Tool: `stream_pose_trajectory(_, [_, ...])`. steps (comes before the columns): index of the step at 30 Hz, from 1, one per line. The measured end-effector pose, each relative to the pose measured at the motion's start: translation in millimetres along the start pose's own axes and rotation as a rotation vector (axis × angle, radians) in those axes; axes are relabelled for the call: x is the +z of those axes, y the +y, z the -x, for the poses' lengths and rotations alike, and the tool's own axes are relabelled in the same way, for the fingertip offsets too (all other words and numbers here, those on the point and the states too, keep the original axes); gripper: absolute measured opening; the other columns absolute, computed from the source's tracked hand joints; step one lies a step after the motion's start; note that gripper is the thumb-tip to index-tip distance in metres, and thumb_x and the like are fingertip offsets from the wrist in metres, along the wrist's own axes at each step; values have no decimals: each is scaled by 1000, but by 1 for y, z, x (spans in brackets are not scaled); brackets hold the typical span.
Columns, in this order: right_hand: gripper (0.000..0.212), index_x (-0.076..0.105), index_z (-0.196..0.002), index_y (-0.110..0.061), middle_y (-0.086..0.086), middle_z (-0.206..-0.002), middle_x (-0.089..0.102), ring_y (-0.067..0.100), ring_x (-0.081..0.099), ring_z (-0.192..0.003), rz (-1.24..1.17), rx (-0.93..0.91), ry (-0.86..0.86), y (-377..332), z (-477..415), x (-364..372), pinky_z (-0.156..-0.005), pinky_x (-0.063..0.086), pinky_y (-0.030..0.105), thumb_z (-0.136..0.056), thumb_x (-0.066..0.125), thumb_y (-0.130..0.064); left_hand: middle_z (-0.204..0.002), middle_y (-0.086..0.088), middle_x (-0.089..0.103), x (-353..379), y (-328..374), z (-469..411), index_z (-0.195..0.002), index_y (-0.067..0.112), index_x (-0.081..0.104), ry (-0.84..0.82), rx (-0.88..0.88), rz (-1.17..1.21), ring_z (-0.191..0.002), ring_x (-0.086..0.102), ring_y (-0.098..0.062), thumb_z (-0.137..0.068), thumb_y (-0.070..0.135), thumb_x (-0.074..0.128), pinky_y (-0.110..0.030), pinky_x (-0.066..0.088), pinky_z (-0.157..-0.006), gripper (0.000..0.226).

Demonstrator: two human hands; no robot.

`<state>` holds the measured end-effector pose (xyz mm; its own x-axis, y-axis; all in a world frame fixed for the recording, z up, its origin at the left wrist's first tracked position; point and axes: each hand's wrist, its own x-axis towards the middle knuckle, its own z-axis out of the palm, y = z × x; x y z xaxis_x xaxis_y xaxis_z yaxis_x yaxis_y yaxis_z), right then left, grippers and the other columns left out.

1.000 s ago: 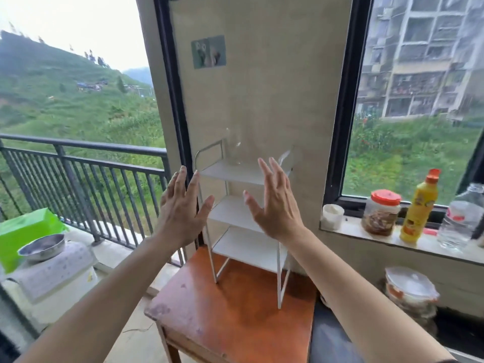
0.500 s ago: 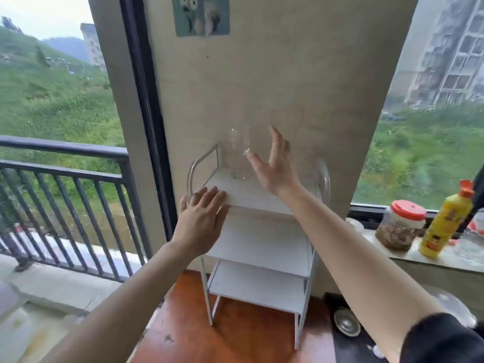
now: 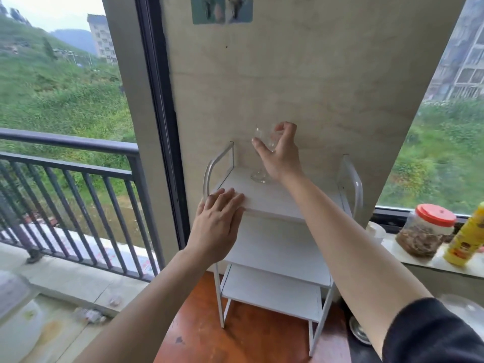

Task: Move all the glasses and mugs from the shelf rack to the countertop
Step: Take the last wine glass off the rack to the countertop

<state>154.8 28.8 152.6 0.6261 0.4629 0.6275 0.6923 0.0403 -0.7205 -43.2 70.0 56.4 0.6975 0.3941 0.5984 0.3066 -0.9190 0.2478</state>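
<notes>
**Q:** Where is the task object located?

**A:** 1 clear, stemmed drinking glass [image 3: 262, 155] stands upright at the rear of the top tier of the white, 3-tier metal shelf rack [image 3: 275, 200], close to the beige wall panel [image 3: 301, 87]. Its foot rests on the tier. The 2 lower tiers show no glasses or mugs.

**Q:** State the grip condition of each hand.

**A:** The right hand [image 3: 279, 155] is curled around the bowl of the glass, thumb on the near-left side and fingers wrapping the far side. Contact appears made, but whether the grasp is fully clenched cannot be confirmed. The left hand [image 3: 218, 224] is flat and released, holding nothing, with its fingertips on the front-left edge of the top tier, apparently steadying the rack.

**Q:** Which spatial relation governs the next move?

**A:** The long axis of the glass is vertical, and the right hand meets it from the side, at the bowl, above the stem. The right hand is the nearer one. A straight upward lift looks necessary to clear the tier before carrying the glass toward the reddish-brown wooden countertop [image 3: 209, 336] below.
</notes>
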Motion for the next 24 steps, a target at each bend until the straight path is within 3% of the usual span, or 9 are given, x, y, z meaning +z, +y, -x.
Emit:
stream_pose_trajectory(2, [60, 33, -128, -7, 4, -124, 48, 28, 59, -117, -7, -5, -6, -3, 6, -7, -90, 49, 33, -91, 73, -33, -146, -4, 52, -1, 2, 0, -140, 21, 53, 2, 0, -4, -141, 36, -27, -106, 36, 34, -44, 27, -114, 42])
stream_pose_trajectory(5, [73, 29, -142, -7, 8, -136, 48, 21, 57, -120, -32, 8, -18, -10, 23, -21, -81, 42, 7, -92, 73, -36, -145, -5, 52, -2, 4, 1, -140, 20, 54, 4, -6, -5, -140, 36, -28, -106, 34, 37, -44, 28, -113, 40])
stream_pose_trajectory(6, [78, 28, -148, -6, 10, -140, 48, 19, 55, -123, -40, 18, -26, -14, 30, -27, -85, 40, 6, -92, 73, -37, -146, -5, 52, -3, 5, 1, -140, 20, 54, 3, -14, -2, -140, 36, -28, -106, 33, 38, -44, 27, -113, 40])
stream_pose_trajectory(9, [76, 36, -152, -10, 9, -142, 52, 16, 53, -126, -27, 38, -35, -26, 51, -45, -101, 40, 22, -92, 71, -42, -149, -4, 49, -2, 7, 3, -142, 21, 52, -6, -34, 4, -143, 32, -27, -106, 34, 36, -43, 24, -115, 41])
stream_pose_trajectory(12, [68, 43, -148, -20, -1, -130, 60, 10, 59, -104, -11, 59, -14, -42, 76, -68, -82, 40, 9, -91, 70, -46, -155, -4, 42, 1, 10, 6, -146, 22, 47, -21, -60, 1, -148, 25, -25, -106, 37, 33, -43, 20, -117, 45])
stream_pose_trajectory(17, [65, 49, -138, -21, -10, -114, 61, -1, 59, -84, -100, 27, 97, -60, 133, -101, -85, 49, 29, -82, 61, -53, -161, -11, 30, 15, 23, 20, -150, 20, 38, 17, -113, 13, -152, 11, -29, -105, 40, 29, -54, 17, -119, 50])
stream_pose_trajectory(19, [59, 47, -135, -20, -3, -115, 59, 13, 67, -89, -136, 7, 139, -52, 165, -114, -79, 58, 45, -84, 59, -45, -162, -15, 24, 26, 32, 37, -151, 20, 36, 71, -101, 30, -153, 9, -33, -105, 39, 31, -55, 15, -120, 50])
stream_pose_trajectory(21, [54, 45, -134, -14, 6, -116, 56, 32, 70, -89, -161, -15, 186, -36, 199, -130, -65, 60, 56, -86, 60, -33, -164, -15, 20, 41, 44, 58, -152, 19, 34, 79, -55, 75, -153, 8, -33, -104, 38, 36, -55, 15, -120, 52])
stream_pose_trajectory(24, [49, 47, -130, -17, -1, -110, 57, 32, 70, -83, -78, 9, 250, -11, 249, -156, -66, 58, 58, -83, 59, -25, -163, -15, 22, 68, 70, 88, -150, 17, 38, -19, 26, 150, -152, 13, -34, -102, 37, 39, -58, 19, -118, 52])
